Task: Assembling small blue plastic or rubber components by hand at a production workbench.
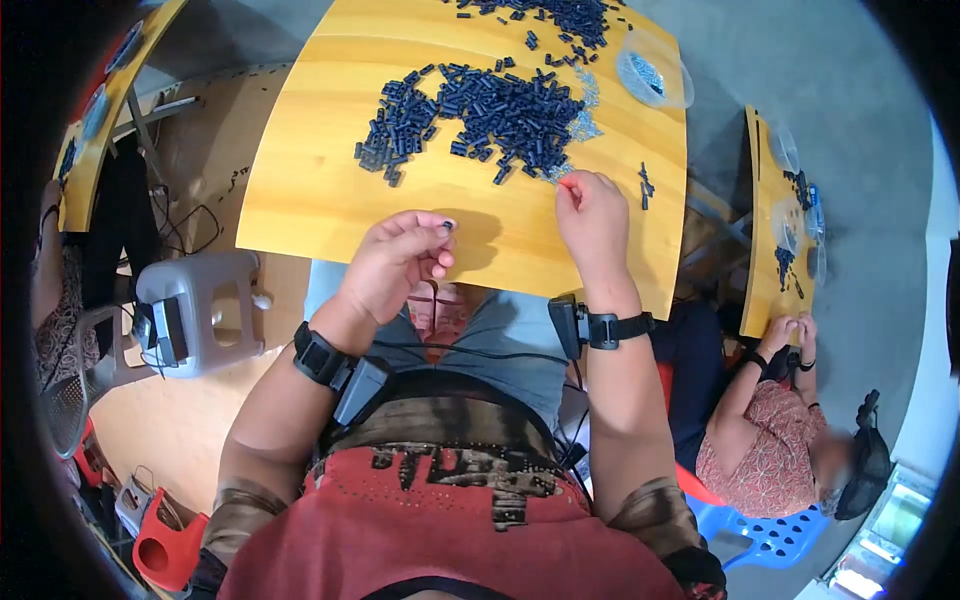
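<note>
My left hand point(395, 262) is over the table's near edge, its thumb and fingers closed on a small black plastic piece point(447, 226), of which only the end shows. Farther right, my right hand point(597, 220) reaches the near end of a strip of small silver screws point(582, 125). Its thumb and forefinger are pinched together, and whatever may be between them is hidden. A large heap of short black plastic cylinders point(510, 110) lies beyond both hands on the yellow table point(310, 150).
A clear plastic tub point(648, 78) with silver pieces stands at the far right, and a few black pieces point(645, 185) lie below it. A second black heap point(575, 18) is at the far edge. Another person point(765, 440) works at a table point(765, 290) on the right. A grey stool point(205, 310) stands left.
</note>
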Tool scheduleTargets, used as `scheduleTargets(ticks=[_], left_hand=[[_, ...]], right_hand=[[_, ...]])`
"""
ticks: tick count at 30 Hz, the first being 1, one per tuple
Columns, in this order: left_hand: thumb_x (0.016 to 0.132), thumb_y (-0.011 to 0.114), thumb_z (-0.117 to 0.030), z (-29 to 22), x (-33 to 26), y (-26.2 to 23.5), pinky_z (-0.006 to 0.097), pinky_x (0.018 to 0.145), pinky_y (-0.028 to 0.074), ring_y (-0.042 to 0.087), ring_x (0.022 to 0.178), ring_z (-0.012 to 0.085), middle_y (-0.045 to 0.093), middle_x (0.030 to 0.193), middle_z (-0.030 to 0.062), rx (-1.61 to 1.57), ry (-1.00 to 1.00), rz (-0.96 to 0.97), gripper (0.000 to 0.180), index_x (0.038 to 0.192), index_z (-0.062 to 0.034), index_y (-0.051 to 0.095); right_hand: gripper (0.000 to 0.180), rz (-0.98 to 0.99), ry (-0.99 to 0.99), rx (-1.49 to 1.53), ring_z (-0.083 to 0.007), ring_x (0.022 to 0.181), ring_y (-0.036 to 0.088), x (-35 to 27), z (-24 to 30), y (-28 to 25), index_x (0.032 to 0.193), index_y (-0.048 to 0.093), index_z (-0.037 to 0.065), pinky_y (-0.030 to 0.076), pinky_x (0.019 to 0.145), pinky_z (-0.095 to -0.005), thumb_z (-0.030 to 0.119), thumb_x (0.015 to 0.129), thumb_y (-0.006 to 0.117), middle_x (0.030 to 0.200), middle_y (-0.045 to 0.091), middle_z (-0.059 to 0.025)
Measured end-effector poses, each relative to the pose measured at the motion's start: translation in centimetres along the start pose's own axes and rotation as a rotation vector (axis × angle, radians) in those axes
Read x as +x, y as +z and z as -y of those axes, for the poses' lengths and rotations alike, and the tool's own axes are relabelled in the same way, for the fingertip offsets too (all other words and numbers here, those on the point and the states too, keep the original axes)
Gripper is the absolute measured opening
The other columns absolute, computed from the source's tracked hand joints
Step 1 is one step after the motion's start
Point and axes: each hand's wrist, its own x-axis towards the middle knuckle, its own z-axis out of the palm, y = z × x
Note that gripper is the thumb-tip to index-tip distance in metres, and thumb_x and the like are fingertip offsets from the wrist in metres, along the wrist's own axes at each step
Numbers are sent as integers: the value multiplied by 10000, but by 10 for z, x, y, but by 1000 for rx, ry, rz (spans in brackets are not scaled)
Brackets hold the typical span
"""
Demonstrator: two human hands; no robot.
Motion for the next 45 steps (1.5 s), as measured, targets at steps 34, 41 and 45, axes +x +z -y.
scheduleTargets(ticks=[34, 41, 45], left_hand=[[874, 589, -81, 1, -1, -9, 246, 622, 464, 586, 705, 130, 613, 813, 41, -12, -41, 82, 102, 961, -33, 611], [876, 584, -81, -1, -1, -8, 247, 634, 469, 589, 713, 131, 613, 824, 41, -7, -55, 81, 114, 974, -28, 608], [877, 584, -83, 0, -1, -9, 248, 638, 470, 588, 714, 131, 613, 823, 42, -7, -48, 84, 119, 979, -27, 609]], right_hand=[[43, 2, -44, -35, -298, 712, 570, -12, 2, 8, 773, 603, 36, 466, 632, -404, 67, 744, 611, 717, 578, -121], [54, -15, -56, 29, -295, 693, 577, -16, -4, 3, 803, 618, 29, 469, 626, -389, 44, 751, 614, 740, 593, -122], [51, 6, -93, 30, -301, 710, 575, -20, 5, -1, 800, 616, 26, 470, 641, -391, 46, 754, 616, 746, 593, -123]])
